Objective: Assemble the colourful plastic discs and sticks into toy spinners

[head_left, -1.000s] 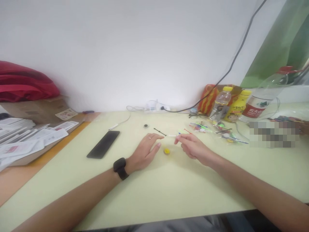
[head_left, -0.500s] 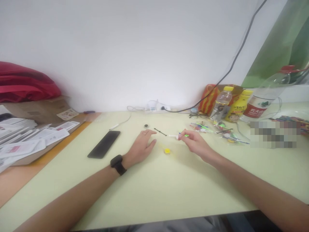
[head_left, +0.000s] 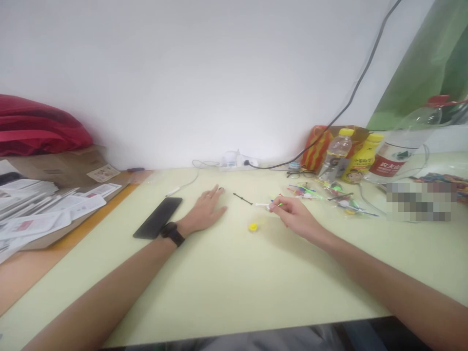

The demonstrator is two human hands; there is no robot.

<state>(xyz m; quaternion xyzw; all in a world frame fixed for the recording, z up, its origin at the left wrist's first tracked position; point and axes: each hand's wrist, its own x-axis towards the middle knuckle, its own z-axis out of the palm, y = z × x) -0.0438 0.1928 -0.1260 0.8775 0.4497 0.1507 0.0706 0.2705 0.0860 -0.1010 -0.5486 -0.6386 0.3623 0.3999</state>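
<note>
My left hand point(head_left: 205, 210) reaches over the table with its fingers stretched out, the fingertips at a small dark round piece point(head_left: 221, 189). Whether they touch it I cannot tell. Pinched between the thumb and fingers of my right hand point(head_left: 292, 214) is a thin white plastic piece point(head_left: 262, 205), pointing left. A thin black rod with small knobs point(head_left: 243, 198) lies between the hands, its near end close to the white piece. Nearer to me sits a small yellow round piece point(head_left: 253, 227).
A black phone point(head_left: 158, 218) lies beside my left wrist. Bagged colourful plastic pieces point(head_left: 343, 202) spread out past my right hand. Behind them stand a clear bottle point(head_left: 336, 156), a yellow bottle point(head_left: 361, 161) and a large jug point(head_left: 398, 151). Paper packets point(head_left: 47, 209) are piled at left.
My left hand has moved left and away from me, its fingertips now at the dark round piece. My right hand stays nearly in place, still holding the white piece.
</note>
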